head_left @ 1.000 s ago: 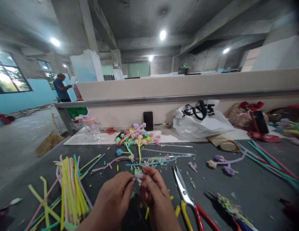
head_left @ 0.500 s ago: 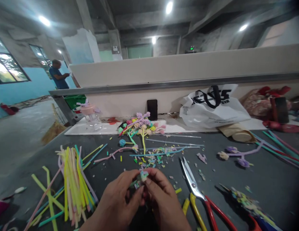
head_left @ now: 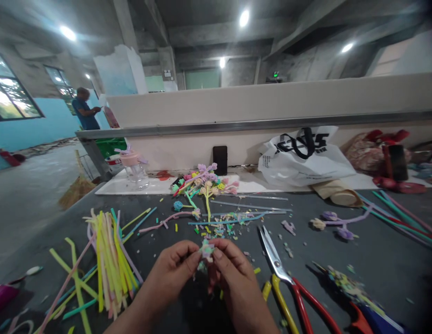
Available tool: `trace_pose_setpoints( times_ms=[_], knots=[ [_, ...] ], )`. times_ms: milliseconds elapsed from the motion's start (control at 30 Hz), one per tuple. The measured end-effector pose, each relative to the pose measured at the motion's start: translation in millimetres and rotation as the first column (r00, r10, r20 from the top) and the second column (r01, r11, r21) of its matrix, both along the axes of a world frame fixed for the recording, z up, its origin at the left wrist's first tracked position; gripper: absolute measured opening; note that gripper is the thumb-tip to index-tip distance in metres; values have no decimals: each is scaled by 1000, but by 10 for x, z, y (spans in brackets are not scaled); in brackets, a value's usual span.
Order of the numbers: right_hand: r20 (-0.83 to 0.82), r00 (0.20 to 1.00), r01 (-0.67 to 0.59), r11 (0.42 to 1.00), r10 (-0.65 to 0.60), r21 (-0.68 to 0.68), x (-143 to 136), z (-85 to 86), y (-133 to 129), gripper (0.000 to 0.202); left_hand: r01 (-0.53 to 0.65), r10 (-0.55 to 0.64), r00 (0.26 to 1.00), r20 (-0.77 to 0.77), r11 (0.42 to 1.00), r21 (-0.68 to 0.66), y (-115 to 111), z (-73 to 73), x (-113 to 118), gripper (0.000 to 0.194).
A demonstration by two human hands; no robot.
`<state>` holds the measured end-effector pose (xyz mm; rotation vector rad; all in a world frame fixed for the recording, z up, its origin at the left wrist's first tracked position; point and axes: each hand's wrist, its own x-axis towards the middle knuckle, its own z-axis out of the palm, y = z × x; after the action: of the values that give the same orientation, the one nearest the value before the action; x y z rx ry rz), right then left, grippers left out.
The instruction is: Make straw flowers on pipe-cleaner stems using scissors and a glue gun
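Observation:
Between my two hands I hold a small fuzzy flower [head_left: 206,251] in mint, white and lilac. The thumb and forefinger of my left hand [head_left: 170,273] pinch its left side. My right hand [head_left: 235,278] pinches it from the right, and its lower part is partly hidden by the fingers. Just beyond lie many coloured clippings [head_left: 226,227]. To the right of my right hand rest scissors [head_left: 280,269] with one yellow and one red handle, blades apart. Left of my left hand is a bundle of yellow and pink fuzzy stems [head_left: 107,260].
Finished fuzzy flowers [head_left: 205,178] are heaped at the back near an upright phone [head_left: 220,160]. A clear bottle [head_left: 134,169], a white bag [head_left: 302,157] and a purple flower stem [head_left: 341,222] lie around. A glue-crusted tool [head_left: 355,287] is at right. Far left stands a person [head_left: 85,111].
My left hand has shifted slightly left and its fingers have straightened into a pinch at the flower's edge. The flower is turned and more exposed. The view has moved a little.

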<state>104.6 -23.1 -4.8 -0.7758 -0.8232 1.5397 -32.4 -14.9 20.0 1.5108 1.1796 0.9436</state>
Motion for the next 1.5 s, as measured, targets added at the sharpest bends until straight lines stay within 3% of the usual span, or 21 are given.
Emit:
trace_pose_setpoints(
  times_ms=[233,400,500,633,767,900,1000,1333,1500],
  knots=[
    [97,994,35,998,-40,51,12,-47,18,18,104,-61,969,241,980,-171,-15,-37,32,37],
    [98,995,22,999,-25,30,24,-82,26,19,118,-64,971,230,966,-229,9,-87,48,36],
    [127,990,60,998,-62,22,30,-77,38,20,115,-103,990,94,985,-129,29,-102,36,34],
    [121,988,95,995,-93,-12,20,-43,66,26,41,1,978,-210,980,197,-1,-92,20,22],
    [7,994,108,989,-108,-100,-3,-42,80,28,41,194,890,-413,868,495,-34,-141,-19,13],
    [-90,995,36,993,-46,-111,-18,-82,59,27,131,312,810,-496,729,672,-26,-217,-61,13],
    [-106,994,-8,994,-4,-112,-32,-87,35,27,162,357,785,-506,670,725,-19,-232,-74,13],
    [-214,975,-80,994,63,-75,-19,-13,5,21,175,400,789,-466,580,796,-32,-216,-64,20],
    [-233,969,-92,994,78,-50,-29,-17,-20,20,171,391,798,-458,582,795,-12,-233,-58,20]
  ],
)
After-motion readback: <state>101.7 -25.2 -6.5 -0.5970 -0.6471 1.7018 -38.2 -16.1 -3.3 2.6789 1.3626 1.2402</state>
